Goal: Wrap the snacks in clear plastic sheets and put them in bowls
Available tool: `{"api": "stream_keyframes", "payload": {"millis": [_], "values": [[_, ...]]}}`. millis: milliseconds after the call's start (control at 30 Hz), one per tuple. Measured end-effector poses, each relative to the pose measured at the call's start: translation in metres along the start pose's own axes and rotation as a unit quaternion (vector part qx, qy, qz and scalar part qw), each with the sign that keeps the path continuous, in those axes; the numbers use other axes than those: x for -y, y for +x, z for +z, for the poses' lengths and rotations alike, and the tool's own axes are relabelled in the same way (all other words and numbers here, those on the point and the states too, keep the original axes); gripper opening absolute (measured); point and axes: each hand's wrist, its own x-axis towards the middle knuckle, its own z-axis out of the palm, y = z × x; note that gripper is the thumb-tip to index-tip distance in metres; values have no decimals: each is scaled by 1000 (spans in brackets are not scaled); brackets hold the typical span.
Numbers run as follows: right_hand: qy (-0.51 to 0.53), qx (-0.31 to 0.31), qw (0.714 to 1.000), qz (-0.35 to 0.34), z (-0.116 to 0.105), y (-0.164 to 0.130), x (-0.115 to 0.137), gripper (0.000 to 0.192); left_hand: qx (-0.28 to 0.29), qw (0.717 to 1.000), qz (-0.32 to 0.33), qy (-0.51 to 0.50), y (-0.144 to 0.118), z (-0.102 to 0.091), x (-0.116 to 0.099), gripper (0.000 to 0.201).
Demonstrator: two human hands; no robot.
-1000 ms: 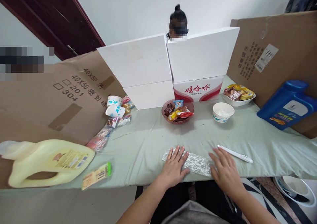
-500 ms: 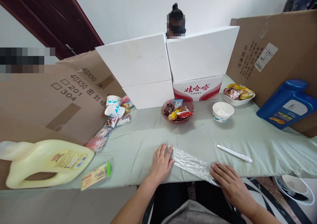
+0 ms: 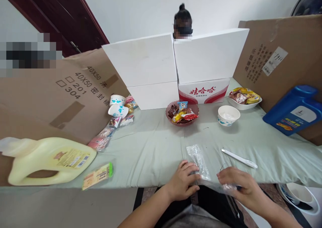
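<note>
- Swung round since a second ago: plastic bag, then lying flat crosswise under both palms, now pointing away along the cloth, near end drawn to the table edge.
- Pulled back too: both hands, off the middle of the cloth and down to that edge.
- Left hand curled over the near end of the bag, fingers bent and thumb tucked under, pinching the film.
- Right hand closed on the crumpled clear part of the bag hanging just past the edge; fingertips blurred, so exact hold hard to read, but film clearly gathered between the fingers.
- Both wrists low, forearms coming in from the bottom of the view, hands close together with the bag stretched between them.
- Judged progress: bag flattened and turned, now picked up at one end; nothing inside it as far as visible, and mouth not visibly opened.
- Untouched so far: brown bowl of snacks well beyond the bag, empty white bowl, white dish of snacks farther right.
- White pen lying on the green cloth just right of the bag, apart from it.
- Yellow jug lying on its side far left, blue jug leaning far right.
</note>
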Motion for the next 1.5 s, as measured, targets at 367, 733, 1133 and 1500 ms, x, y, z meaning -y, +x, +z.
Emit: {"api": "stream_keyframes", "payload": {"millis": [367,733,1133,1500], "values": [[-44,53,959,275,68,105,-52,19,47,998,6,35,3,-5,-3,36],[-164,66,939,296,81,109,-52,27,-177,981,-4,-77,-5,2,1,27],[-292,-19,930,223,48,95,-50,33,-19,999,-29,-7,5,7,2,19],[-269,121,954,-51,74,13,-50,73,-54,998,-33,0,3,9,-1,31]]}}
